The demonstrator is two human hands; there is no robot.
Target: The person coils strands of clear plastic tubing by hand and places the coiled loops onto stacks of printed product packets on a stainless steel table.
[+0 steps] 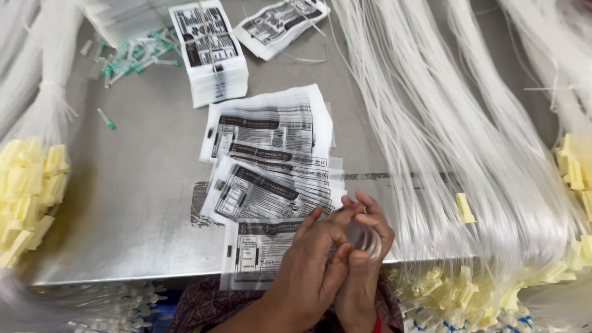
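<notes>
While both hands meet at the near table edge, the left hand (pixel 311 262) and right hand (pixel 364 246) close together around a small coil of clear soft plastic tubing (pixel 364 237), its loop standing roughly upright, just beside the flat printed paper-and-film pouches (pixel 271 185) on the smooth grey metal table (pixel 142 203).

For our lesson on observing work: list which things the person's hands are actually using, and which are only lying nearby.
In use:
- left hand and right hand, together holding a coil of clear tubing
- printed pouch just beneath them

Lying about:
- fanned pouches
- banded pouch stack
- green-capped needles
- long tubing bundles
- yellow clamps
- steel table
</notes>
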